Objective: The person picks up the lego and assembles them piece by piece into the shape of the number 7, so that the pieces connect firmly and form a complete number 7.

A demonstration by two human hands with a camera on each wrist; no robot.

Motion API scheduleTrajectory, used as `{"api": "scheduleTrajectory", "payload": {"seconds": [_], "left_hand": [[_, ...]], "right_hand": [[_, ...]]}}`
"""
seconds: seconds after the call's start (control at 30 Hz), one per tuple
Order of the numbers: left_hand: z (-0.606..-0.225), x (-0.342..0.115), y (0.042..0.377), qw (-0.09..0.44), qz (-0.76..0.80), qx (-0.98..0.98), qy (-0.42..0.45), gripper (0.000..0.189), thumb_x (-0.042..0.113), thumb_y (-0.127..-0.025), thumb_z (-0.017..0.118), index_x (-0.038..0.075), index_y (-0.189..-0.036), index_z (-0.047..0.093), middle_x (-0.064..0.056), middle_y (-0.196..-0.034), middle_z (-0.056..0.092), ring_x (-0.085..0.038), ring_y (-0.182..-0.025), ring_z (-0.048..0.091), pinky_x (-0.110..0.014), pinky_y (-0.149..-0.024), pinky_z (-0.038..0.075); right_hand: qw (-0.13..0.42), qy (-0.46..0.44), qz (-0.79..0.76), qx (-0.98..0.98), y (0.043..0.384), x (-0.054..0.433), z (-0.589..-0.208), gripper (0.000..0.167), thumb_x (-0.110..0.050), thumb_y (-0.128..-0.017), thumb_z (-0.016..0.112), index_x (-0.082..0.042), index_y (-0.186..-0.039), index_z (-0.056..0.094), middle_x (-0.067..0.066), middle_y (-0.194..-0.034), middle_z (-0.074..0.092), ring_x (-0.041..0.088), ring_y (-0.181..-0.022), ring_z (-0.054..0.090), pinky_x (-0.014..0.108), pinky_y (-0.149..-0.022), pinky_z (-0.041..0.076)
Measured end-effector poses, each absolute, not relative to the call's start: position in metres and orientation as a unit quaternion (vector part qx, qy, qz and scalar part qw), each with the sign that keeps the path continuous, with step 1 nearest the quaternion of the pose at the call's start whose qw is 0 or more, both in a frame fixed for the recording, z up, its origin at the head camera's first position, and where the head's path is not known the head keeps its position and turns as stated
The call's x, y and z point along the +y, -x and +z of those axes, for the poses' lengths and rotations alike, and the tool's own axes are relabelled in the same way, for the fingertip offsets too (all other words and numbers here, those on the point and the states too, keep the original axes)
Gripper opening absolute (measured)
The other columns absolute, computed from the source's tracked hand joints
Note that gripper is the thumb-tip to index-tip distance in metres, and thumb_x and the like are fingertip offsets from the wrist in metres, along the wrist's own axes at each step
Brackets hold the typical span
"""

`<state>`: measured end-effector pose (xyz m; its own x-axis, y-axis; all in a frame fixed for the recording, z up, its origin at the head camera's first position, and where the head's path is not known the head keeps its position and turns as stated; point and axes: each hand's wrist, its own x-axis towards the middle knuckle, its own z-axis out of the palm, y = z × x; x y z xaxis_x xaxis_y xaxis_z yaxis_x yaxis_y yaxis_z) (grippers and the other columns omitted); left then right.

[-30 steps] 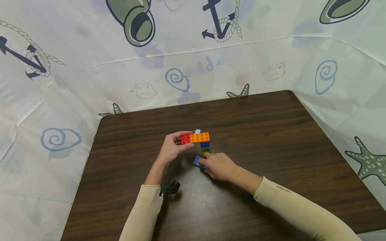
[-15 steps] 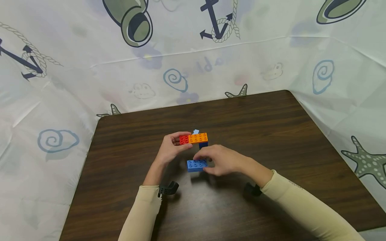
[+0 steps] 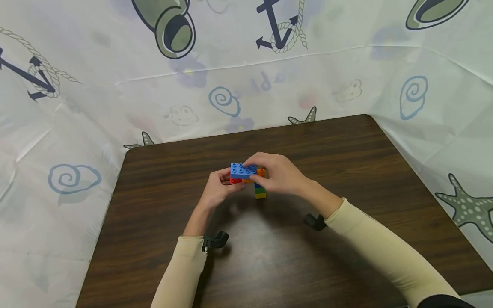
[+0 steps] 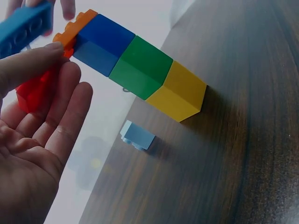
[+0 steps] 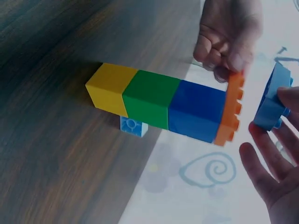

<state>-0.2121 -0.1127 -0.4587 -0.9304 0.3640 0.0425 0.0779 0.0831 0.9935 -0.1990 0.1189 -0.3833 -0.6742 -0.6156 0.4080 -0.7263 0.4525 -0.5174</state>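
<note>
A tower of toy building bricks stands upright, yellow [image 4: 180,93] at the bottom, then green [image 4: 142,67], then dark blue [image 4: 105,44]. Across its top lies a flat orange brick [image 5: 230,109], reaching out to the left. My left hand [image 3: 216,190] pinches the red brick [image 4: 35,91] by the orange one's left end. Between thumb and fingers, my right hand [image 3: 283,173] grips a lighter blue eight-stud brick [image 3: 239,172], studs up. The right wrist view shows a gap between this brick and the orange studs. From the head it hides much of the red and orange.
A small pale blue brick [image 4: 138,135] lies on the dark wooden table [image 3: 327,149] behind the tower. A white printed cloth [image 3: 154,94] hangs behind the table's far edge.
My right hand has lifted the lighter blue brick from in front of the tower, up and away from me, over the red and orange bricks. My left hand keeps its hold in place.
</note>
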Motion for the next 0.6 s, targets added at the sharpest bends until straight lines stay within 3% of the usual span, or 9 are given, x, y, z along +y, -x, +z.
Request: {"api": "scheduleTrajectory", "payload": {"seconds": [0.3, 0.6], "left_hand": [[-0.4575, -0.1113, 0.2111, 0.114, 0.672, 0.714, -0.159, 0.033, 0.003, -0.082, 0.079, -0.001, -0.111, 0.067, -0.012, -0.102, 0.07, -0.025, -0.091, 0.069, -0.034, -0.081, 0.056], [-0.4564, -0.1125, 0.2101, 0.12, 0.666, 0.721, -0.15, 0.037, 0.004, -0.081, 0.08, -0.003, -0.115, 0.066, -0.014, -0.102, 0.071, -0.024, -0.09, 0.069, -0.034, -0.08, 0.056]], "right_hand": [[0.08, -0.386, 0.258, -0.882, 0.2012, 0.1069, -0.3885, 0.03, -0.018, -0.088, 0.074, -0.014, -0.118, 0.068, -0.003, -0.114, 0.063, 0.009, -0.076, 0.055, 0.024, -0.066, 0.048], [0.057, -0.368, 0.285, -0.883, 0.2016, 0.1098, -0.3907, 0.037, -0.025, -0.091, 0.072, -0.013, -0.125, 0.065, -0.001, -0.118, 0.066, 0.014, -0.091, 0.063, 0.03, -0.08, 0.052]]}}
